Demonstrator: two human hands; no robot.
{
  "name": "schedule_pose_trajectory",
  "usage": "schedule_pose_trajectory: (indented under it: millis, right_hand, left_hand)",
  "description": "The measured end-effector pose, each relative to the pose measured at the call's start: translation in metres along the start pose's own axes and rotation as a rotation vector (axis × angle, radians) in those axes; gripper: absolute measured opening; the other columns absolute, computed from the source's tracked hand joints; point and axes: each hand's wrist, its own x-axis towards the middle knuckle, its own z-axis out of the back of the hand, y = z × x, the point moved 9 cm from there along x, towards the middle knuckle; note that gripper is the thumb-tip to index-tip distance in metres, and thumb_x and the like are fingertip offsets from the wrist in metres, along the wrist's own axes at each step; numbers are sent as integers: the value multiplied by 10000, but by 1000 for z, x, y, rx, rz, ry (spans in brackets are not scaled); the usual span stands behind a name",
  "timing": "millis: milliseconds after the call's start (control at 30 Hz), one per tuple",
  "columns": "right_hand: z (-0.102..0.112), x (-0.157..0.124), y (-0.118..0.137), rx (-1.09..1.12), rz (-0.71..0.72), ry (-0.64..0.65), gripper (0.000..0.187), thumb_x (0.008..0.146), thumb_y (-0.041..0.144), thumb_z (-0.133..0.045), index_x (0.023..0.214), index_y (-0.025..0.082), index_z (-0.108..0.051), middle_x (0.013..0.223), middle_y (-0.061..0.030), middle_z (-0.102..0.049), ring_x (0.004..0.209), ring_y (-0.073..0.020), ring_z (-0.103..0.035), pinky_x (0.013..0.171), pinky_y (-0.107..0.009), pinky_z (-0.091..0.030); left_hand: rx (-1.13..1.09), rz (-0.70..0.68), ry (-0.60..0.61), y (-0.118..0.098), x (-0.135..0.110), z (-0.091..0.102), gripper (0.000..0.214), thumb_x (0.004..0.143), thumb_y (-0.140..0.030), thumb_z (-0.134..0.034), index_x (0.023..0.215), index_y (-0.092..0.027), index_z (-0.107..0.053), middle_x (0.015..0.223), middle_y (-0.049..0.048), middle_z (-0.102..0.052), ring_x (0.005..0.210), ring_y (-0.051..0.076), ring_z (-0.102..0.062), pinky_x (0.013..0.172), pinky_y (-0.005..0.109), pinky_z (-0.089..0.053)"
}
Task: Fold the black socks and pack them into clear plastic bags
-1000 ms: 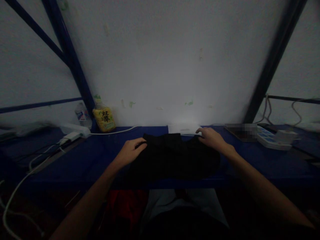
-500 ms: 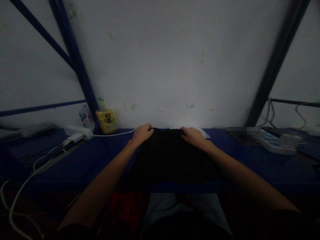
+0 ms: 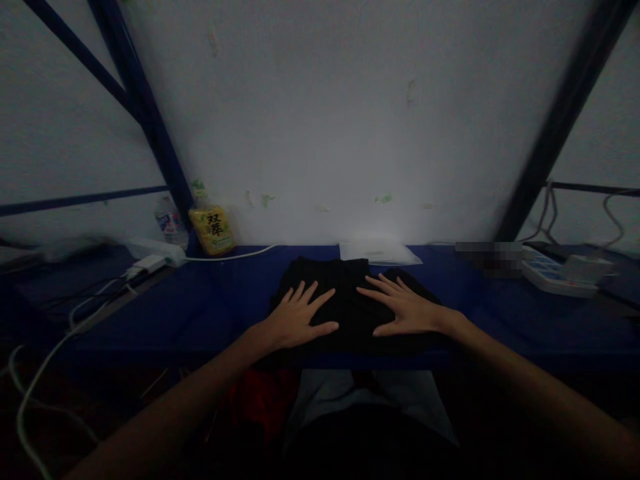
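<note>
at the far left, a white cable (image 3: 21,413) hangs over the front edge of the blue desk (image 3: 200,300). next, a white charger (image 3: 150,264) lies just in front of a white block (image 3: 173,253). behind these, near the left post (image 3: 157,143), a clear bottle (image 3: 171,225) stands beside a yellow bottle (image 3: 213,230); both are upright, close to the wall (image 3: 320,133).

the left hand (image 3: 300,319) is open, palm down, fingers spread, resting on the left part of the black cloth (image 3: 347,310). the cloth lies on the desk at center, along the front edge, directly before the person; its folds are too dark to trace. behind it, white sheets (image 3: 377,253) lie flat near the wall. the right hand (image 3: 404,310) is likewise open, palm down, fingers spread, on the right part of the cloth; neither hand grips it. at the far right, past the right post (image 3: 555,127), a white power strip (image 3: 557,283) lies on the desk.
</note>
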Motion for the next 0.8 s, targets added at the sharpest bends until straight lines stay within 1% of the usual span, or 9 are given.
schedule_pose_trajectory:
  millis: [133, 267, 400, 467, 533, 600, 667, 700, 800]
  right_hand:
    - [2, 1, 2, 11, 18, 39, 942, 728, 720, -565, 1487, 381, -125, 1577, -70, -73, 1410, -412, -36, 1080, -682, -69]
    - [2, 2, 2, 28, 2, 38, 962, 700, 717, -598, 1483, 388, -145, 1575, -73, -81, 1401, -436, -50, 1067, -696, -95]
    - [5, 3, -3, 45, -4, 65, 1003, 655, 725, -636, 1478, 395, -165, 1571, -67, -116, 1399, -434, -98, 1068, -681, -152]
    - [15, 10, -3, 63, 12, 82, 962, 660, 715, -643, 1466, 388, -235, 1545, -62, -234, 1384, -400, -223, 1077, -617, -242]
    - [31, 26, 0, 87, 33, 48, 816, 741, 672, -603, 1442, 349, -338, 1457, -69, -415, 1306, -338, -407, 1055, -517, -348]
    - [51, 48, 3, 73, 42, -67, 629, 855, 589, -516, 1398, 283, -438, 1337, -89, -548, 1200, -289, -521, 1021, -450, -400]
    - [63, 69, 5, 10, 51, -209, 510, 922, 491, -446, 1350, 219, -499, 1279, -118, -583, 1181, -277, -526, 1021, -442, -392]
    - [62, 78, 7, -16, 67, -253, 485, 936, 452, -429, 1344, 200, -502, 1285, -128, -572, 1201, -273, -507, 1031, -442, -380]
    - [32, 96, 4, -15, 136, -219, 499, 947, 443, -406, 1374, 191, -461, 1385, -128, -482, 1289, -254, -425, 1075, -427, -333]
  left_hand:
    - [2, -32, 55, 3, -1, 2, 850, 804, -763, -385, 1499, -338, -140, 1566, 117, -75, 1412, 422, -53, 1087, 609, -116]
    - [-2, -45, 132, 6, -1, 2, 899, 771, -775, -428, 1499, -343, -125, 1563, 116, -65, 1413, 418, -54, 1085, 607, -130]
    - [-22, -62, 202, 13, 3, 9, 934, 712, -795, -491, 1484, -360, -198, 1556, 109, -150, 1399, 415, -168, 1074, 575, -214]
    - [-31, -79, 157, 16, 12, 20, 835, 762, -771, -455, 1455, -326, -315, 1511, 108, -309, 1359, 371, -313, 1065, 505, -284]
    - [-25, -80, 12, 20, 29, 38, 705, 848, -716, -373, 1388, -268, -441, 1405, 110, -476, 1270, 317, -451, 1034, 442, -340]
    - [17, -50, -155, 24, 48, 54, 640, 899, -661, -321, 1337, -232, -498, 1332, 114, -541, 1215, 298, -494, 1019, 434, -348]
    - [73, -13, -245, 30, 68, 58, 626, 907, -646, -318, 1356, -238, -474, 1376, 117, -496, 1262, 315, -436, 1039, 469, -305]
    - [93, 6, -243, 34, 78, 54, 637, 903, -654, -318, 1381, -252, -442, 1422, 115, -445, 1303, 330, -383, 1053, 493, -274]
    - [109, 83, -105, 51, 101, 26, 716, 872, -720, -264, 1452, -304, -323, 1517, 107, -298, 1380, 383, -236, 1067, 567, -187]
